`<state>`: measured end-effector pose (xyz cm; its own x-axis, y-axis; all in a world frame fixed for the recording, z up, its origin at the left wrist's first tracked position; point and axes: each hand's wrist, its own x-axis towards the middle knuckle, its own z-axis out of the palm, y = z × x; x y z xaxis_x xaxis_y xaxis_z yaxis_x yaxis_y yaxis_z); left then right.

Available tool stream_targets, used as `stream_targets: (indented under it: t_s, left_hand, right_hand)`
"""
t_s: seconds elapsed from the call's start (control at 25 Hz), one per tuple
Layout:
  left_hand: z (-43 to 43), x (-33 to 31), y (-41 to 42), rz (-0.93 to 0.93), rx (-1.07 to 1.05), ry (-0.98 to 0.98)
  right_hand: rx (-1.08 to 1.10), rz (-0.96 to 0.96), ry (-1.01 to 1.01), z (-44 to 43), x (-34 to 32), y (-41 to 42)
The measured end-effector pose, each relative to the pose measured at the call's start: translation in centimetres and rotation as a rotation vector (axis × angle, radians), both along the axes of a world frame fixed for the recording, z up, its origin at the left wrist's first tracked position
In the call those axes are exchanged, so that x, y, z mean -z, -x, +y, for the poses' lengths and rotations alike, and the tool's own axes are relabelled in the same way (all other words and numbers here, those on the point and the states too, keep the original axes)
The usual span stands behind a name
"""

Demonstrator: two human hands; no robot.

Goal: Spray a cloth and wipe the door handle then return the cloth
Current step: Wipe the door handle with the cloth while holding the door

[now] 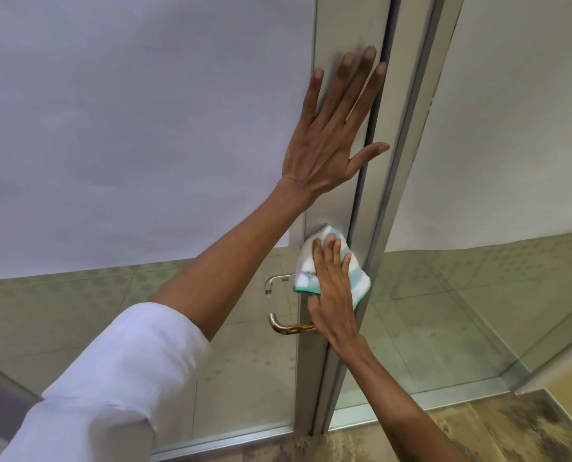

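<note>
A white and teal striped cloth point(328, 265) is pressed against the aluminium door frame point(344, 35) by my right hand point(333, 295), whose fingers lie flat over it. The cloth sits just above the metal lever door handle point(286, 327), which sticks out to the left; a second handle point(276, 281) shows through the glass behind it. My left hand point(331, 138) rests flat, fingers spread, on the door frame higher up. No spray bottle is in view.
The door has a frosted glass panel point(128, 128) above and clear glass below. A fixed glass panel point(494, 161) stands to the right of the frame. Mottled brown floor tiles point(427, 435) lie at the bottom.
</note>
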<state>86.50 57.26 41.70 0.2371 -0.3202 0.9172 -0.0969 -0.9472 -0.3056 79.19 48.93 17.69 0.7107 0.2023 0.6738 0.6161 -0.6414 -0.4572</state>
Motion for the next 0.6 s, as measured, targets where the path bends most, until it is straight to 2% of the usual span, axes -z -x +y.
stream_targets:
  t_s: [0.24, 0.48, 0.6]
  left_hand:
    - [-0.1, 0.0, 0.2, -0.044, -0.017, 0.003]
    - [-0.2, -0.1, 0.4, -0.022, 0.008, 0.024]
    - [-0.1, -0.3, 0.5, -0.010, -0.016, 0.002]
  right_hand:
    - [-0.175, 0.076, 0.068, -1.0, 1.5, -1.1]
    - [-0.340, 0.209, 0.512, -3.5, 5.1, -1.1]
    - [-0.410, 0.350, 0.529, -4.5, 6.0, -1.0]
